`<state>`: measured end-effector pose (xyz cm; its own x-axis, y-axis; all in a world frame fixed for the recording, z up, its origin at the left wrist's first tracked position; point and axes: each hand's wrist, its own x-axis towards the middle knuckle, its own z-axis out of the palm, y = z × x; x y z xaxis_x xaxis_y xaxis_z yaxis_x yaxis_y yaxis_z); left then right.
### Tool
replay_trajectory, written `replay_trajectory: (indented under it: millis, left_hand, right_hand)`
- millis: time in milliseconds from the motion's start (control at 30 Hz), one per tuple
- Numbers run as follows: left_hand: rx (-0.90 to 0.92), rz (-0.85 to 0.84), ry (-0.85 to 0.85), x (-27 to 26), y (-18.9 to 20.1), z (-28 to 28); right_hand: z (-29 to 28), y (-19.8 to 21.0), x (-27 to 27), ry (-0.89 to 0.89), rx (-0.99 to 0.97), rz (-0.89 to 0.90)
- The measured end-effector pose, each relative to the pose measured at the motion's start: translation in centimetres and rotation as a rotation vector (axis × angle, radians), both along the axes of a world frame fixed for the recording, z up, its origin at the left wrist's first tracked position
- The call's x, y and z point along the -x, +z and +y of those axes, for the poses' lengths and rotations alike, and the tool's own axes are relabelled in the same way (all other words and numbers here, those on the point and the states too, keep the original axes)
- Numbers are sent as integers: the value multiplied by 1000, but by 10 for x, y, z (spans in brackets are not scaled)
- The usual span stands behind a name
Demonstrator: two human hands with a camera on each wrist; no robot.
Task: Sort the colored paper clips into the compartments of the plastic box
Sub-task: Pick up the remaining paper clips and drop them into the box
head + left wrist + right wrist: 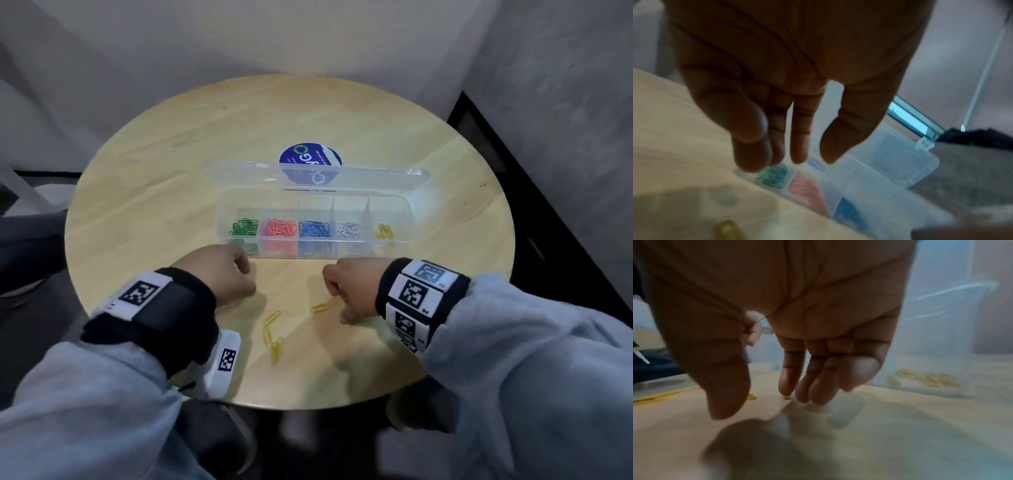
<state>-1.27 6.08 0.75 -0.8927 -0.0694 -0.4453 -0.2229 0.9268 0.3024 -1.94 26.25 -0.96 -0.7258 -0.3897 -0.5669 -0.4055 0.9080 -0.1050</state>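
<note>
Lower centre of the head view: yellow paper clips (273, 334) lie loose on the table (171, 192). Left hand (219, 274) and right hand (349, 291) hover relaxed, empty. Light, slippery wire; probably pinch at the loops.

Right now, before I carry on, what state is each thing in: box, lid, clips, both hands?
plastic box: open, on the table
lid: swung back, upright behind the box
green, red, blue, white clips: sorted, one colour a compartment
yellow clips in box: few, rightmost compartment
loose yellow clips: unsorted, on the table
left hand: empty, fingers relaxed
right hand: empty, fingertips near the table
</note>
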Motion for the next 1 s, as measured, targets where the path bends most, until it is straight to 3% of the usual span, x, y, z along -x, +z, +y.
replay_trajectory:
  millis: [333, 633, 767, 900, 1000]
  left_hand:
    - [141, -64, -107, -1, -17, 1]
    - [195, -57, -137, -2, -17, 2]
    - [181, -92, -154, -2, -16, -2]
    - [99, -84, -161, -1, -13, -4]
    - [-305, -139, -15, 2, -8, -7]
  right_hand:
    - [-25, -8, -5, 233, 24, -47]
    - [-23, -5, -7, 204, -10, -77]
    - [-6, 3, -2, -56, 225, -83]
    - [12, 8, 13, -470, 747, -381]
    - [19, 10, 17, -679, 941, -486]
